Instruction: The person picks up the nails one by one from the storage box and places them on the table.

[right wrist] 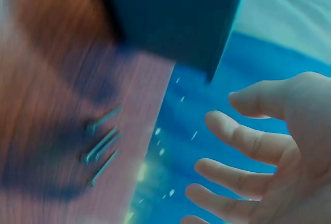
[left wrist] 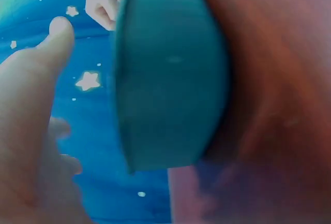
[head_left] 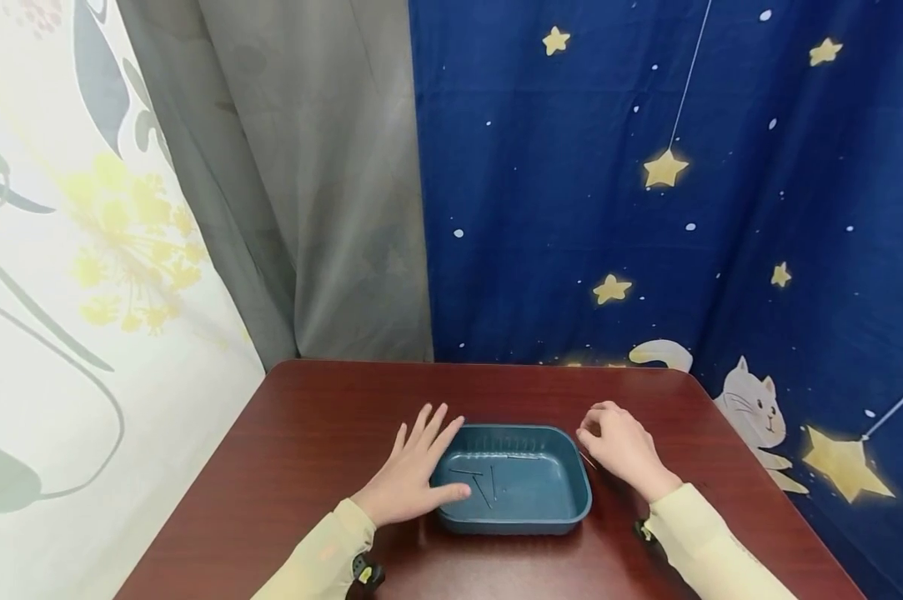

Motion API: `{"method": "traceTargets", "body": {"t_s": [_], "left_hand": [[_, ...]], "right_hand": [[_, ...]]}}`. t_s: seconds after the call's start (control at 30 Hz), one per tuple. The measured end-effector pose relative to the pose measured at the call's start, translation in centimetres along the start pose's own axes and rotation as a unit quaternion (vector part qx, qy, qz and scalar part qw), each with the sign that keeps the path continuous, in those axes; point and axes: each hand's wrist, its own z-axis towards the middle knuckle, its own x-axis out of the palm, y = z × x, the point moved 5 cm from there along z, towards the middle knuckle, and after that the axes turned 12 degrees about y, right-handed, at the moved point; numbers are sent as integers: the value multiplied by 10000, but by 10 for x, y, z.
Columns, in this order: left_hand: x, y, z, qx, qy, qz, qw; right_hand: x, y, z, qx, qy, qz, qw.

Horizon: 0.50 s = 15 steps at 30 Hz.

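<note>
Speaker A: Where is everything?

Speaker B: The teal tray [head_left: 511, 527] sits on the red-brown worktop [head_left: 331, 433]. Several scattered nails [head_left: 482, 492] lie inside it, mostly toward its left half. The right wrist view also shows four grouped nails [right wrist: 104, 167] on the worktop, just beside the tray and roughly parallel.

Speaker A: And the hands?

Speaker B: The person's left grip [head_left: 411, 480] is at the tray's left side, released, fingers spread and thumb reaching across the rim. Whether it touches the rim cannot be told. The right grip [head_left: 622, 440] is just off the opposite side, also released: the fingers are gently bent and apart, with nothing between them.

Speaker A: Which step does that suggest?

Speaker B: Probably one between two transfers of nails, with the right grip near the group outside. The pictures do not settle whether nails go into the tray or out of it.

Speaker A: So what does the next move call for?

Speaker B: Judging by the thin shanks, a precise fingertip pinch on a single nail, with the left grip steadying the tray if it shifts.
</note>
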Motion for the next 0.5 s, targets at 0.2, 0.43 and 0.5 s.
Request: {"method": "traceTargets", "body": {"t_s": [0.2,0.43,0.5], "left_hand": [[-27,-4,31,692,-635,731,9929],[-12,-14,71,1553,213,2232,9621],[-4,-15,78,1657,590,2521,9516]], "right_hand": [[11,30,-21,-78,157,78,9998],[34,41,-33,-170,165,-134,9996],[39,41,-35,-231,128,-146,9995]]}}
